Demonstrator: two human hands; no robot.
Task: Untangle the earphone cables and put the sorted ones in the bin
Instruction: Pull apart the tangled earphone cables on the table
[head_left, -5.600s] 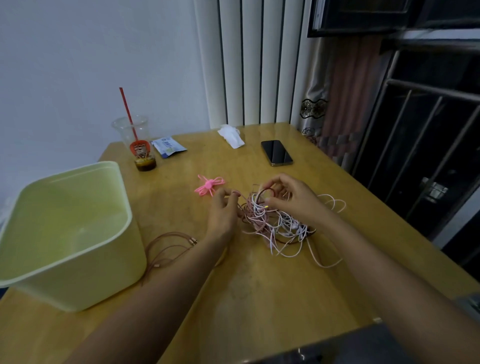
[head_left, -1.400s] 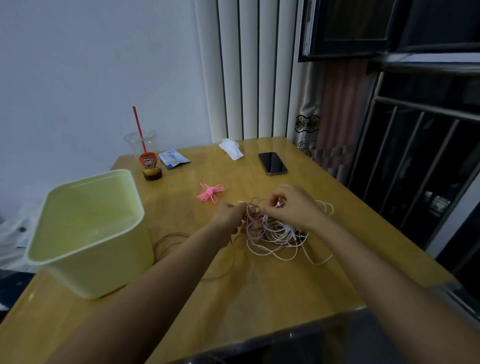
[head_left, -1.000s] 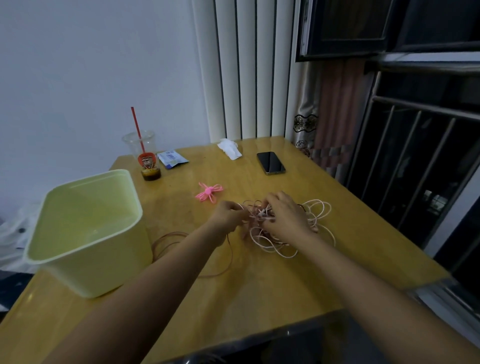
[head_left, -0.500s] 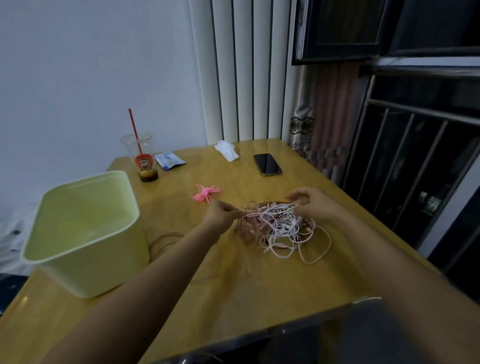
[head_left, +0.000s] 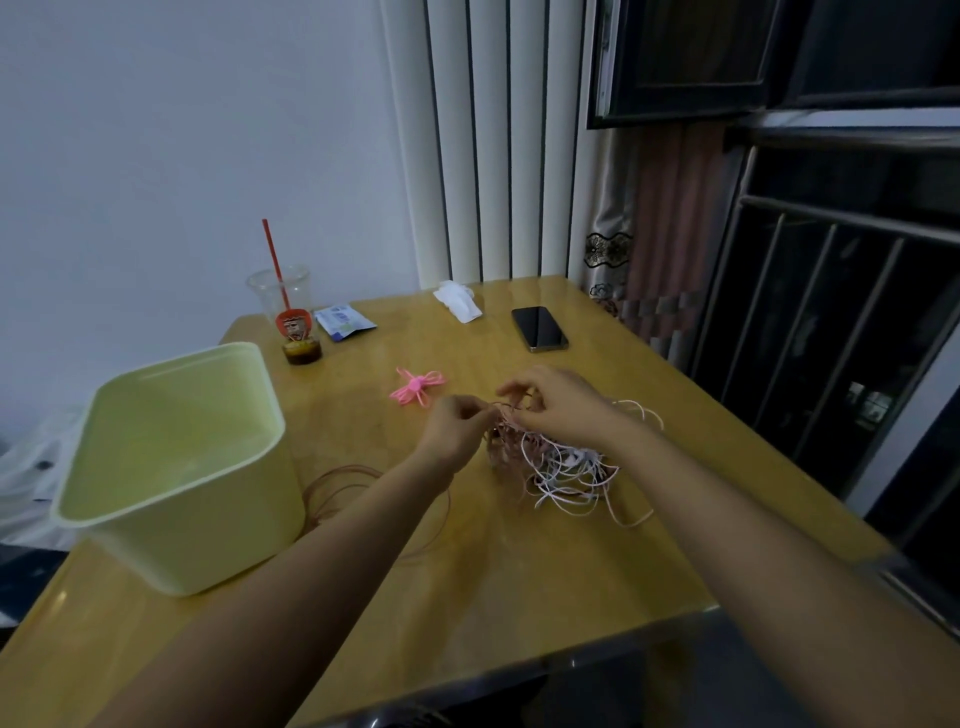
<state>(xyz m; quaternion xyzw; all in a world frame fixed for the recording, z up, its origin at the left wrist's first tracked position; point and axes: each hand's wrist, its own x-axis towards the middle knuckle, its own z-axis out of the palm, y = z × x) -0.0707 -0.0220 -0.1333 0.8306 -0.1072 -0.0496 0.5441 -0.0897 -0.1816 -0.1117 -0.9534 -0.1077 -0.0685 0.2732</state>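
The left hand (head_left: 452, 431) and right hand (head_left: 558, 402) each pinch strands of a loose, knotted heap of white, pink and brownish earphone cables (head_left: 566, 470), right of the pale-green bin (head_left: 208, 530).

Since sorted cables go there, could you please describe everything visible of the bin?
The bin is pale yellow-green, plastic-looking, squarish with rounded corners, a rolled rim and walls tapering downward. It stands upright, open-topped, on the left of the wooden table; no cable shows inside. A brown cable loop lies by its right wall; contact is unclear. The left hand and right hand pinch the cable tangle, away from it.
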